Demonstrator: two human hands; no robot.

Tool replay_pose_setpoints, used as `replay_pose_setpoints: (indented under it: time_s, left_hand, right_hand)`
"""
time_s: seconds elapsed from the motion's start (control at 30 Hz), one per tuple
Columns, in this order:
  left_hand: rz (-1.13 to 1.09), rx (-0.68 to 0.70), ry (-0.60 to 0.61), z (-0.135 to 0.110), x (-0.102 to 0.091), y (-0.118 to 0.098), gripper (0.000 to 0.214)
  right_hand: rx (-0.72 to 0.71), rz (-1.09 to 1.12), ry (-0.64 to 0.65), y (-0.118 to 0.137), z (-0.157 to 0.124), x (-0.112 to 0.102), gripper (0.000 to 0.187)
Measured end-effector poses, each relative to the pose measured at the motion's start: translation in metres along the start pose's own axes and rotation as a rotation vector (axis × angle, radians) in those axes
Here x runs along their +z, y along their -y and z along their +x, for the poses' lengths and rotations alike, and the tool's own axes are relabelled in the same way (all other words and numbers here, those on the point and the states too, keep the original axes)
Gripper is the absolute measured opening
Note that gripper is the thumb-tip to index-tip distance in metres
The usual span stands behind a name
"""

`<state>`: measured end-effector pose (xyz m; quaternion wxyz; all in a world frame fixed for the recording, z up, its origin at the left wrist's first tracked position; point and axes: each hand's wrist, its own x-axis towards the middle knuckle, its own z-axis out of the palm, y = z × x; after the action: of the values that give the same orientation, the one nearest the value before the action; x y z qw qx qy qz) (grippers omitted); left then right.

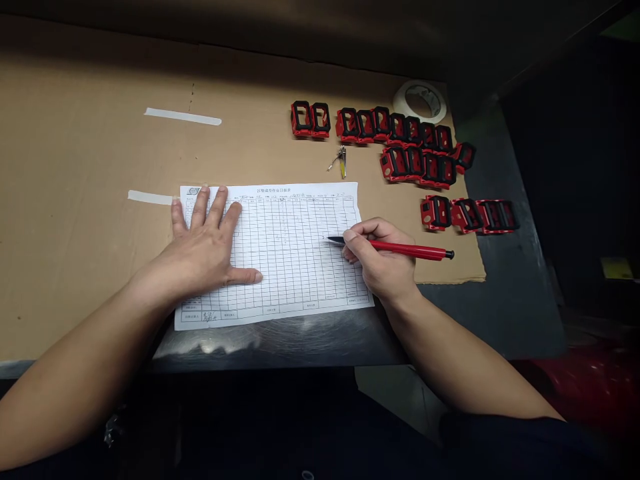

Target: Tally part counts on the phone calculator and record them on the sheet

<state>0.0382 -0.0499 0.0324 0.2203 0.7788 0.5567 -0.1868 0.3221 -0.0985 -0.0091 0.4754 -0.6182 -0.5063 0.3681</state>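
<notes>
A printed form point(300, 280) with a grid of rows and columns lies near the table's front edge, with a few handwritten marks in it. My left hand point(205, 243) rests flat on the form's left part, fingers spread and thumb out to the right. In my right hand point(383, 257) is a red pen point(415, 250) with a black tip and black end, gripped between thumb and fingers. The pen's tip points left, over the right half of the grid; whether it touches the paper I cannot tell.
Several red-and-black plastic frames point(443, 169) stand in rows at the right. Behind them lies a roll of tape point(420, 101). A nail clipper point(343, 162) sits beyond the form. Tape strips point(183, 117) mark the cardboard sheet point(75, 167) covering the metal table point(280, 343).
</notes>
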Motion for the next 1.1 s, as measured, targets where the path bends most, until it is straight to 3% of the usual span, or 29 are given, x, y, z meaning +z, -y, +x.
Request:
replay_pose_setpoints:
  time_s: [0.23, 0.37, 0.53, 0.73, 1.1]
  left_hand:
    - [-0.013, 0.032, -0.066, 0.003, 0.003, -0.001, 0.135]
    - [-0.022, 0.053, -0.077, 0.007, 0.005, -0.003, 0.136]
    - [-0.027, 0.092, -0.126, 0.007, 0.009, -0.005, 0.139]
    - [-0.036, 0.133, -0.167, 0.005, 0.009, -0.008, 0.126]
    - [-0.042, 0.156, -0.163, 0.004, 0.012, -0.002, 0.124]
  right_hand:
    - [-0.123, -0.031, -0.034, 0.000, -0.004, -0.003, 0.010]
    - [-0.187, -0.002, 0.018, 0.001, -0.010, -0.001, 0.008]
    - [-0.175, 0.042, 0.060, 0.006, -0.012, 0.004, 0.011]
    - [-0.176, 0.074, 0.097, 0.009, -0.011, 0.005, 0.008]
    - [-0.031, 0.113, 0.136, 0.010, -0.009, 0.004, 0.013]
